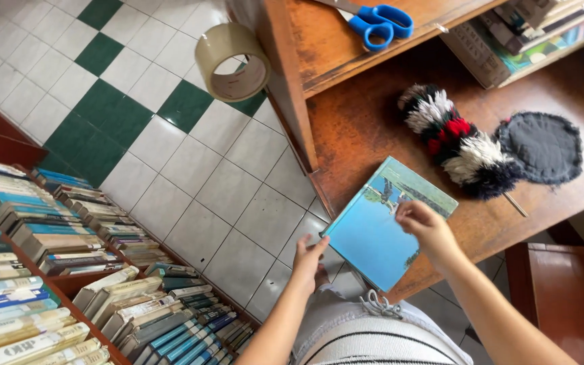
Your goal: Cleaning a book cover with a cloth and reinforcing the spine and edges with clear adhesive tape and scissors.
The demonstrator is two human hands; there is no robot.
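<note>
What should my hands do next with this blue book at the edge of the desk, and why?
Probably slide the blue book further onto the wooden desk. Its near corner overhangs the desk edge; the left hand steadies that corner while the right hand pinches the cover. There is bare wood just beyond it, short of the striped duster.

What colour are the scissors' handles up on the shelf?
Blue handles on the scissors, clearest in the head view.

A book lies at the desk's front edge, between left hand and right hand. Behind it rests a duster; scissors sit on the raised shelf, tape roll at its left, bookshelves across the floor.
</note>
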